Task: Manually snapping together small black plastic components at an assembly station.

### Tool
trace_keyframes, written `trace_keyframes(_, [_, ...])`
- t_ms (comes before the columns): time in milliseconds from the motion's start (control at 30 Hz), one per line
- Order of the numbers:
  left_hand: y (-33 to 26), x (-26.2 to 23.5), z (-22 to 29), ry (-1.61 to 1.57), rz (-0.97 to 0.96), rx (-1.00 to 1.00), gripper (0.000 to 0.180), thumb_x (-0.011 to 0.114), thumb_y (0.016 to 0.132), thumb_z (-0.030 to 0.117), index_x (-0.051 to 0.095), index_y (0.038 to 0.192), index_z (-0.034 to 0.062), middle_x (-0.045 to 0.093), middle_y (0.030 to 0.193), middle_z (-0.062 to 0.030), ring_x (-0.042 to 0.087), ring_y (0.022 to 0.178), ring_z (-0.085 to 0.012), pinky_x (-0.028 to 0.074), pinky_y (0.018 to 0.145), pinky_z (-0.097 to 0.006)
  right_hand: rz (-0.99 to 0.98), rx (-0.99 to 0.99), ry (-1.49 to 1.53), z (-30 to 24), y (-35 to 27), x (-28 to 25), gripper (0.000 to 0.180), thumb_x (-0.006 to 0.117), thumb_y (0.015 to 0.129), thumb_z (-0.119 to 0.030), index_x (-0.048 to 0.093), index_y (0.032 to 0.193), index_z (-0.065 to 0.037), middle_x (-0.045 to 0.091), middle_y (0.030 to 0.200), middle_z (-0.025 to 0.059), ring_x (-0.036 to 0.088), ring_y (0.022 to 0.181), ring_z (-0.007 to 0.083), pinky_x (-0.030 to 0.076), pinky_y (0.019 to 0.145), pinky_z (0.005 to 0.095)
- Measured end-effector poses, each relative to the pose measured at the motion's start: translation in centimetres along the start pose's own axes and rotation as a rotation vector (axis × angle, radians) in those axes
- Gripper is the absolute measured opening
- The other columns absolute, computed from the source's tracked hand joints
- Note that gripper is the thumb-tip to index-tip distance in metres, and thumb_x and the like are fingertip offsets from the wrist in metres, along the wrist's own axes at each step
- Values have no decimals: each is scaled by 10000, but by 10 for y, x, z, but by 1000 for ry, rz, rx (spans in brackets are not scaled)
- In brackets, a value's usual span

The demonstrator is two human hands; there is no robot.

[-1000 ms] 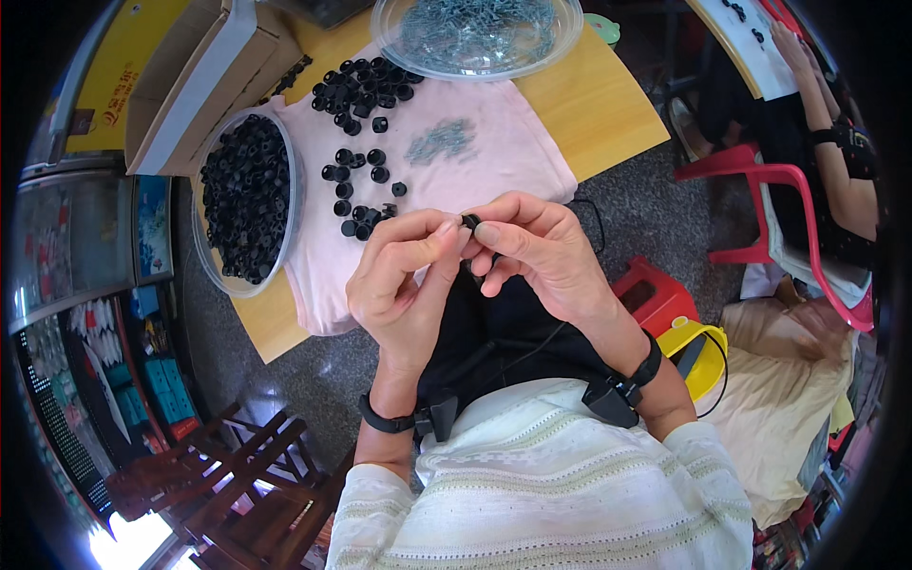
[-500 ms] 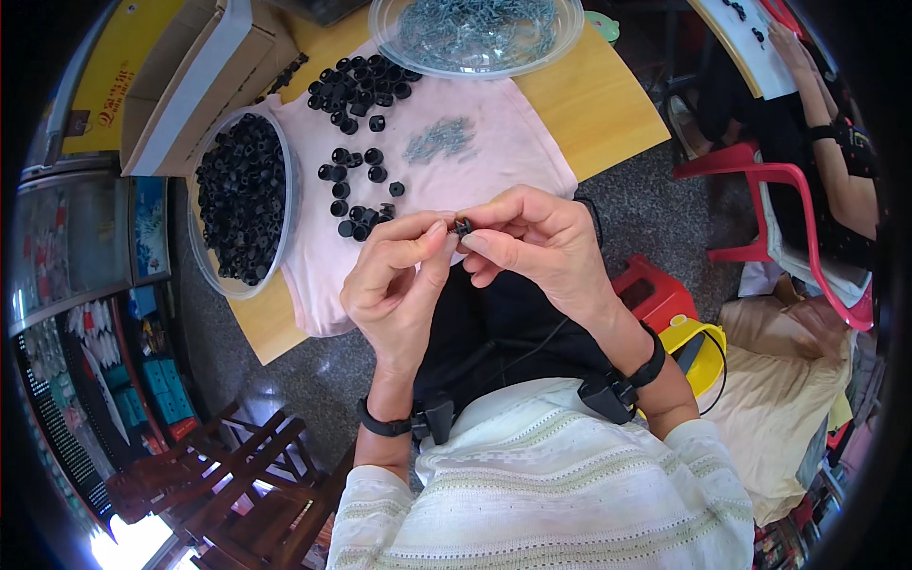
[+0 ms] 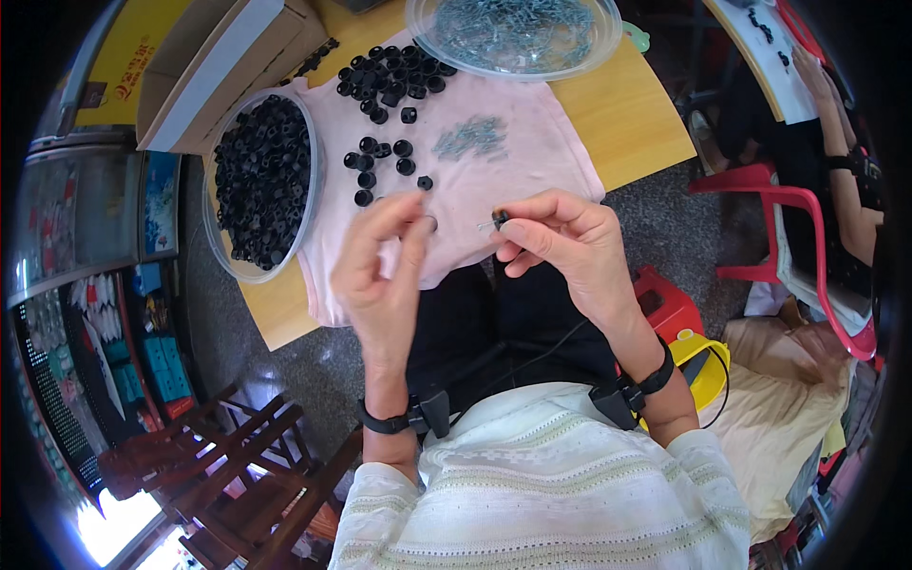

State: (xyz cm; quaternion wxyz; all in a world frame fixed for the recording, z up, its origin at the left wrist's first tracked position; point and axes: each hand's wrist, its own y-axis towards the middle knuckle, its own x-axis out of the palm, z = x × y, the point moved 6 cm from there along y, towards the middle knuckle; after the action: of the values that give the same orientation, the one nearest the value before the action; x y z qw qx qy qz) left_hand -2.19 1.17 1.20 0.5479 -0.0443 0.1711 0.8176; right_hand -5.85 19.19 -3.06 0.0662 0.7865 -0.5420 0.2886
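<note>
Between the thumb and fingers of my right hand (image 3: 560, 242) is a small black plastic part (image 3: 500, 219), with thin metal pins sticking out of its left side. My left hand (image 3: 380, 261) is apart from it, smeared by motion, over the near left of the pink cloth (image 3: 541, 161). A dark round piece shows by its fingertips; whether it is held or lies on the cloth I cannot tell. Several loose round black caps (image 3: 403, 149) lie just beyond that hand, with a bigger heap of caps (image 3: 391, 78) behind them. A patch of thin metal pins (image 3: 472, 139) rests on the cloth.
At the left stands a clear tub (image 3: 251, 275) full of black parts; another clear tub (image 3: 532, 72) of metal pins is at the far edge. A cardboard box (image 3: 228, 71) borders the wooden table (image 3: 641, 123). Right: a red chair (image 3: 760, 180) and another person's arm (image 3: 850, 199).
My hands were together at the small black part. The left has since let go and moved left toward the caps, while the right keeps the part. The view has shifted slightly.
</note>
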Motion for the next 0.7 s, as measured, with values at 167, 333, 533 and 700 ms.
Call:
trace_keyframes(167, [5, -22, 3, 437, -10, 58, 130, 711, 825, 37, 704, 955, 38, 657, 1000, -62, 579, 850, -126, 446, 715, -250, 31, -28, -13, -2, 2, -9, 177, 648, 898, -50, 667, 1052, 35, 705, 895, 133, 684, 757, 154, 586, 632, 253])
trace_keyframes(333, [0, -3, 15, 692, -98, 166, 215, 781, 728, 102, 708, 926, 66, 612, 973, -64, 555, 916, -221, 446, 765, -331, 12, 9, 25, 3, 2, -10, 197, 659, 903, -74, 641, 1068, 32, 688, 913, 93, 670, 791, 125, 571, 649, 233])
trace_keyframes(533, [4, 5, 11, 722, -171, 191, 240, 757, 712, 43, 693, 943, 51, 572, 982, -81, 528, 877, -246, 445, 732, -349, 17, 6, 14, 6, 0, -7, 192, 652, 897, -48, 649, 1071, 33, 694, 918, 116, 678, 780, 138, 582, 638, 241])
trace_keyframes(700, [2, 7, 13, 553, -161, 125, 239, 724, 753, 3, 683, 984, 46, 607, 1050, -78, 575, 1007, -193, 456, 874, -301, -4, -20, -44, 3, -2, 1, 192, 669, 892, -57, 652, 1066, 24, 681, 961, 74, 661, 819, 105, 551, 702, 220])
